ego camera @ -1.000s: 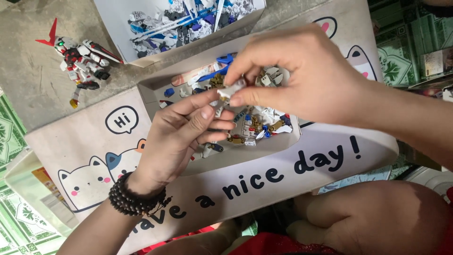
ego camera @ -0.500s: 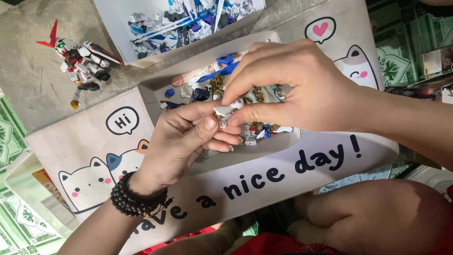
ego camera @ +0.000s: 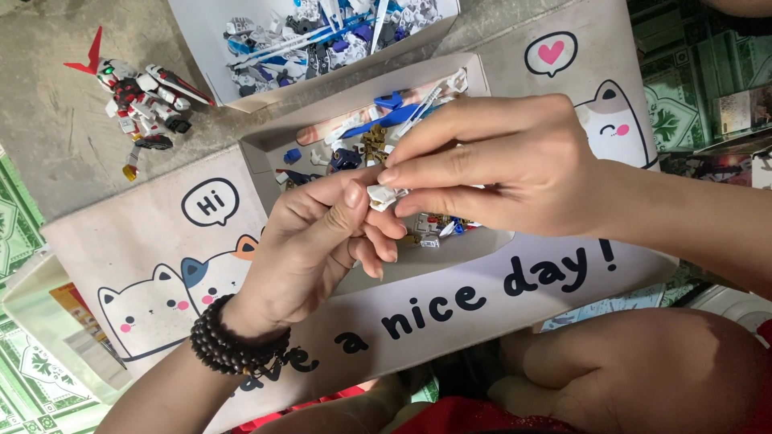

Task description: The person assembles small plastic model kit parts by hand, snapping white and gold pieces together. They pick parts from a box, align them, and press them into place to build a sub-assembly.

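A pale mat (ego camera: 153, 241) printed with cartoon cats covers a grey floor (ego camera: 48, 137), bearing an open cardboard tray (ego camera: 265, 149) of small model parts, with a second tray (ego camera: 201, 40) and a red-and-white robot figure (ego camera: 141, 96) beyond it.

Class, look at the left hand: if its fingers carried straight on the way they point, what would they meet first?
The left hand points up-right; it would first meet the small white piece it already pinches, then probably the right hand fingers just beyond.

A grey concrete floor (ego camera: 48, 120) meets green patterned tiles (ego camera: 20, 217), under even daylight.
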